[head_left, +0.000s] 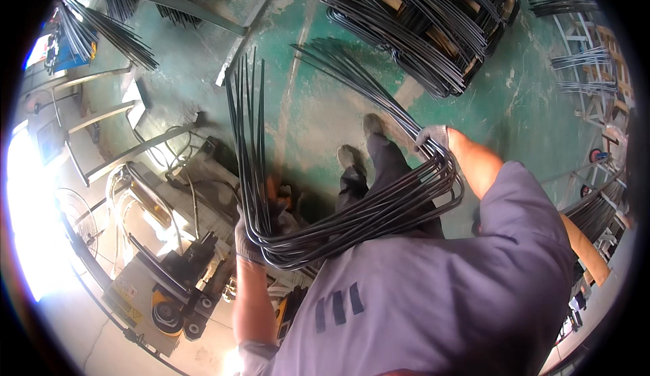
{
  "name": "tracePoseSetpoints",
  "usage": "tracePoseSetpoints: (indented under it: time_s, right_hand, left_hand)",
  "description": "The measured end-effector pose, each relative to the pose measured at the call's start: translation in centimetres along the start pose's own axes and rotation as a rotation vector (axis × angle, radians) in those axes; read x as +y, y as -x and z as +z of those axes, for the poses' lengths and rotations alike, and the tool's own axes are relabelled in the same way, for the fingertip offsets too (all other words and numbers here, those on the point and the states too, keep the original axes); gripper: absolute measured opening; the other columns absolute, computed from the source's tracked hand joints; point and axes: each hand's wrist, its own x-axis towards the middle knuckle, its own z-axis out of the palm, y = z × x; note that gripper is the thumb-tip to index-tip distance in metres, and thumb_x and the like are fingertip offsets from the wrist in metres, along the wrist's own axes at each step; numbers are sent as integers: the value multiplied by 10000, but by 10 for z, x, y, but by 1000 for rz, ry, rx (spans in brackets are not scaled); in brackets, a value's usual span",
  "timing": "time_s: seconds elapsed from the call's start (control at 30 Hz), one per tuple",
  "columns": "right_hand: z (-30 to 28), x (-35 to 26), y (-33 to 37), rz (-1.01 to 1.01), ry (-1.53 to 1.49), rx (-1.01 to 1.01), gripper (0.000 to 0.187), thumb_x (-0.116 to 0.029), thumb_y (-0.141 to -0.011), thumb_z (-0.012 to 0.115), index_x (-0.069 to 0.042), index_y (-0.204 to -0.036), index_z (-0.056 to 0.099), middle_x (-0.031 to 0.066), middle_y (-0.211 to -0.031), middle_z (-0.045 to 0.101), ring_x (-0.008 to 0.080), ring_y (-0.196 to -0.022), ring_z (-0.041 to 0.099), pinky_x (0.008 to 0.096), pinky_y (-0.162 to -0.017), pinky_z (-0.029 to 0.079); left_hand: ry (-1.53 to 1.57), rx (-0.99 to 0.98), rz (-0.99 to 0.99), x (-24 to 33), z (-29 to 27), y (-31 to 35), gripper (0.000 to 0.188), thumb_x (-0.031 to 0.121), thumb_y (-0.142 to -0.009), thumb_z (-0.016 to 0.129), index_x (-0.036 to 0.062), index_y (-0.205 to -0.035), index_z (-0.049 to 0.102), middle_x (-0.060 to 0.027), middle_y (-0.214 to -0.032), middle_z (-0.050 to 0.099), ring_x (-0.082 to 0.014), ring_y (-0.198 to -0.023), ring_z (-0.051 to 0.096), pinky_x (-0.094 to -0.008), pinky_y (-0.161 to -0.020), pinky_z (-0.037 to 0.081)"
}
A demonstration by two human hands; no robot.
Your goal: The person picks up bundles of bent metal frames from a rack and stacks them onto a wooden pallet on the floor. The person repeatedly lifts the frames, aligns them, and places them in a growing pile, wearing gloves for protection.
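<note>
Across my body lies a bundle of bent black metal rods (365, 215), each shaped like a wide U with its open ends pointing away from me. My left hand (245, 235), in a grey glove, grips the bundle at its left bend; some of its fingers are hidden behind the rods. Near the right bend, my gloved right hand (432, 136) is wrapped over the rods from above. The long free ends spread apart over the floor, one group on the left and one on the right.
A big stack of bent black rods (433, 31) stands on the floor ahead. At left is a machine (169, 301) with rollers and hoses, close to my left arm. A metal stand (162, 4) holds hanging rods at far left. Racks (589, 71) line the right side.
</note>
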Motion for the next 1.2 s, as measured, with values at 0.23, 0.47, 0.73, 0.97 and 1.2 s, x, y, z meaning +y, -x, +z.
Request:
tracePoseSetpoints:
  time_s: [0.23, 0.47, 0.73, 0.97, 1.2]
  right_hand:
    - [13, -3, -9, -69, 161, 178, 130, -113, -782, 738, -3, -850, 741, 202, -761, 737, 339, -595, 712, 496, -598, 625]
    - [22, 23, -18, -153, 81, 118, 130, -139, -780, 771, -15, -805, 737, 161, -721, 723, 287, -553, 693, 437, -530, 586]
    - [44, 43, -20, -167, -128, 111, 115, -117, -855, 764, -20, -893, 715, 172, -803, 751, 317, -626, 736, 496, -601, 648]
    - [50, 34, -11, -232, 13, 141, 154, -161, -771, 729, -64, -674, 658, 117, -612, 629, 260, -485, 605, 414, -478, 493]
    - [43, 34, -30, -221, 126, 85, 146, -153, -777, 713, -37, -693, 688, 148, -632, 662, 267, -511, 631, 422, -497, 506]
  left_hand:
    - [-175, 30, -58, 18, -36, -43, 787, 761, -1086, 327, 96, -1298, 693, -220, -1212, 747, -452, -1103, 735, -662, -895, 615]
    - [-182, 106, -190, 23, -52, -52, 759, 772, -1043, 453, 101, -1273, 724, -191, -1184, 757, -431, -1034, 734, -642, -939, 608]
    - [-273, 102, -205, 1, -107, -68, 486, 537, -1086, 585, 104, -1268, 710, -156, -1139, 752, -413, -967, 730, -614, -836, 618]
    - [-199, 67, -185, -7, -117, -67, 431, 447, -1073, 600, 73, -1268, 691, -167, -1116, 739, -436, -1047, 717, -670, -981, 584]
    - [-418, 238, -268, -21, -131, -93, 283, 67, -836, 586, -36, -1096, 635, -211, -933, 717, -430, -818, 745, -615, -801, 656]
